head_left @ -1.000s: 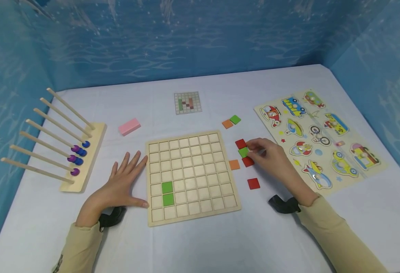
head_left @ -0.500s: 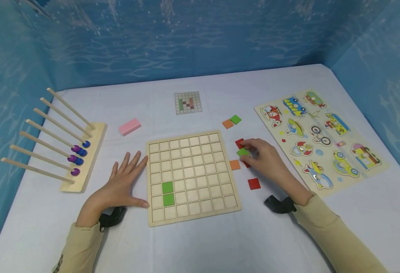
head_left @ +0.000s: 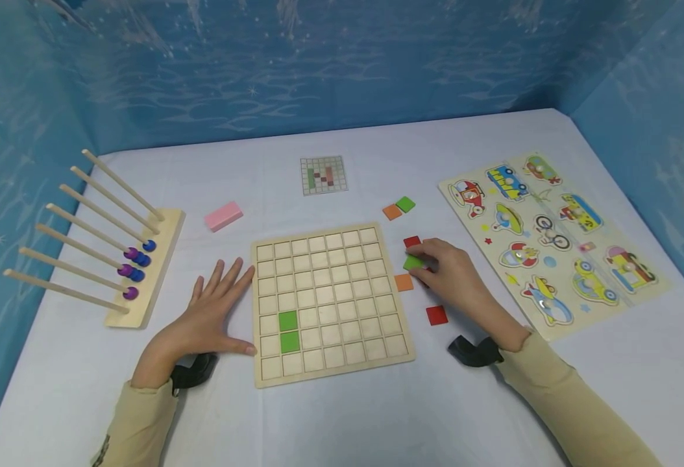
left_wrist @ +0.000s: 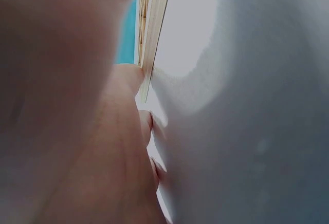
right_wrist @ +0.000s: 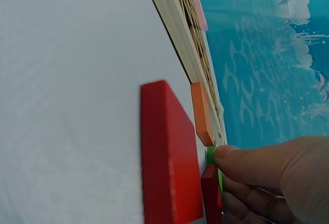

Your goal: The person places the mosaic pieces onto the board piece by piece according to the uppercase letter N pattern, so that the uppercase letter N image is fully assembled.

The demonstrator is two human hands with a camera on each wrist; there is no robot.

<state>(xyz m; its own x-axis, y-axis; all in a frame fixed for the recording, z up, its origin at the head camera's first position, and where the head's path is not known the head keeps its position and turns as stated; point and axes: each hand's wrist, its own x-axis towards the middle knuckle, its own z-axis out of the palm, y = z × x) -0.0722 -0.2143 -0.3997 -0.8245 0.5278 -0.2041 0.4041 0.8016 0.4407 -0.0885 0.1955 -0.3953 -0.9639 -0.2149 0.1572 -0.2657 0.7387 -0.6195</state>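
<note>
A wooden grid board (head_left: 340, 294) lies on the white table with two green tiles (head_left: 289, 331) set in neighbouring cells near its lower left. My left hand (head_left: 204, 321) is spread flat on the table, with the index fingertip and thumb at the board's left edge. Right of the board, my right hand (head_left: 453, 272) pinches a green tile (head_left: 412, 262) between thumb and fingers. Close by lie a red tile (head_left: 412, 242), an orange tile (head_left: 403, 283) at the board's edge and another red tile (head_left: 437, 316). One more red tile (right_wrist: 211, 193), under the hand, shows in the right wrist view.
A printed pattern card (head_left: 324, 175) lies behind the board, near an orange tile (head_left: 392, 212) touching a green one (head_left: 405, 204). At left are a pink block (head_left: 223, 216) and a peg stand (head_left: 163, 246) with beads. A vehicle puzzle board (head_left: 529, 227) lies at right.
My right hand has drawn slightly left with the pinched green tile, away from the red tiles it lay between. The lower of those is now covered in the head view. My left hand stays put.
</note>
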